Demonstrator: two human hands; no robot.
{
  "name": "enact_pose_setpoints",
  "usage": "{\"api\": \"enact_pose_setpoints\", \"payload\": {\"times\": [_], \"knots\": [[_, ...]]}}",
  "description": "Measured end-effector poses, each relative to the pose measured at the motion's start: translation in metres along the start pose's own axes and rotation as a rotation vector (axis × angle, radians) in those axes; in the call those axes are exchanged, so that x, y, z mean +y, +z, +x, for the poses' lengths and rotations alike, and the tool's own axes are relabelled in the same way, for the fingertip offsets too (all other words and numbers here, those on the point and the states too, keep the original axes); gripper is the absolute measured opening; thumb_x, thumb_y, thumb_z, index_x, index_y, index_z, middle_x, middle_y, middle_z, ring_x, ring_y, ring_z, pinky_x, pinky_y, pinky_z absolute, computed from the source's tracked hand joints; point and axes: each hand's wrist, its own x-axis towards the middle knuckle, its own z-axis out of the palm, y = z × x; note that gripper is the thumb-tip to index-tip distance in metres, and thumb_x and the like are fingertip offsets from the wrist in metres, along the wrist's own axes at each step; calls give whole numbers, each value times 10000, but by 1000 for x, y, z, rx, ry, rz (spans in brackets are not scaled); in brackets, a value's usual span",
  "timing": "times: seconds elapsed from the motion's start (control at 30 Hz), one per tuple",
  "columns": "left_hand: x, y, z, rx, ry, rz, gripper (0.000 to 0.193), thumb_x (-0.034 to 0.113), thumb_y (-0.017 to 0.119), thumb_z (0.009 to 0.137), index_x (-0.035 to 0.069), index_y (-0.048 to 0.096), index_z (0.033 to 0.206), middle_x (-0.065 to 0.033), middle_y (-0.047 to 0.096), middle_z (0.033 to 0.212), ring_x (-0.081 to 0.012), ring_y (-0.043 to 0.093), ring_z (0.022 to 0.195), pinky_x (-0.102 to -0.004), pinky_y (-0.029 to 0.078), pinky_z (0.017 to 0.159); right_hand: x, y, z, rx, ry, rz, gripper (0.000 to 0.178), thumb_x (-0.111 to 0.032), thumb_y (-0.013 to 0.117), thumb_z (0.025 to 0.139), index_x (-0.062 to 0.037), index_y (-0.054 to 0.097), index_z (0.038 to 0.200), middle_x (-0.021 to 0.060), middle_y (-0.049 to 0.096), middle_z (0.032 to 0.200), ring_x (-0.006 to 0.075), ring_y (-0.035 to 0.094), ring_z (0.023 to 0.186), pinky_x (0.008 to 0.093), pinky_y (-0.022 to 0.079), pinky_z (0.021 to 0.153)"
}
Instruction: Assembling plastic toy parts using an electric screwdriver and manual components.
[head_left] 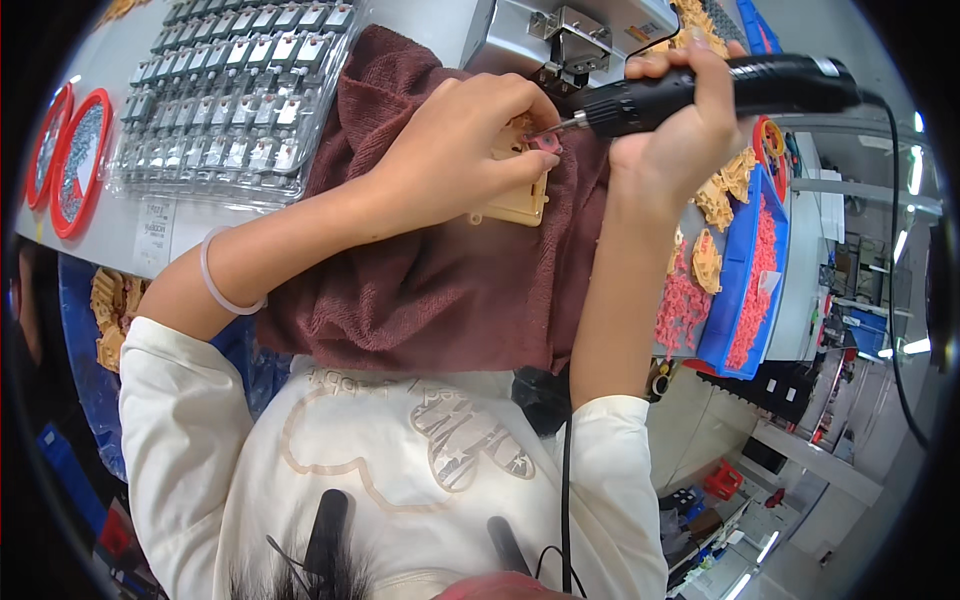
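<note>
A cream-yellow plastic housing (517,207) lies on a dark maroon towel (430,290), partly covered by my left hand (478,145). The fingers of that hand are closed around the housing, and the thumb and fingertips press near a small pink-red part (544,144) in it. A black electric screwdriver (770,84) is gripped in my right hand (672,135), lying nearly level. Its thin bit points left and reaches the housing beside the pink part. Whether a screw sits under the tip is hidden by my fingers.
At the left stands a clear tray (210,185) with rows of grey-and-white parts, beside red round dishes (97,205) of small screws. A metal device (515,40) stands behind the towel. Rightward are loose yellow parts (707,262) and a blue bin (716,345) of pink pieces. The screwdriver's cable (897,200) hangs right.
</note>
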Motion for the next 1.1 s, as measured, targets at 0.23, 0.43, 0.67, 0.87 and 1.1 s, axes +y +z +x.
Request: {"api": "enact_pose_setpoints", "payload": {"times": [0.23, 0.43, 0.67, 0.87, 1.1], "knots": [[15, -50, -14, -341, 44, -5, 885, 252, 823, 718, 52, 361, 1446, -170, 384, 1463, -322, 411, 1348, -387, 354, 1104, -41, -3, -18, -94, 44, 39, 271, -61, 661, 815, -72, 550, 1062, 62, 551, 766, 173, 535, 654, 347, 459, 643], [21, -43, -13, -353, 73, 312, 1063, 188, 889, 579, 128, 335, 1485, -170, 316, 1526, -368, 369, 1373, -440, 362, 1112, -38, -12, -23, -60, 62, 101, 266, -81, 652, 824, -55, 565, 1075, 63, 546, 769, 168, 530, 657, 335, 454, 643], [16, -48, -9, -352, 23, 132, 970, 110, 810, 626, 115, 357, 1484, -151, 378, 1486, -334, 416, 1341, -400, 369, 1098, -45, -29, -21, 30, 111, 117, 339, -73, 659, 821, -114, 520, 1128, 42, 548, 737, 158, 531, 583, 317, 453, 583], [16, -60, -9, -330, -170, -318, 990, 228, 815, 623, -21, 347, 1459, -154, 448, 1445, -259, 487, 1291, -364, 376, 1079, -51, -35, -19, 115, 103, 123, 285, -68, 657, 820, -117, 552, 1081, 40, 547, 750, 150, 515, 585, 313, 448, 594], [74, -124, -108, 324, -297, -297, 1221, 550, 849, 567, -160, 320, 1408, -342, 480, 1339, -392, 535, 1229, -448, 433, 1041, -52, -47, -15, 90, 157, 130, 265, -75, 634, 836, -95, 559, 1090, 46, 546, 759, 160, 520, 615, 328, 449, 615]]}}
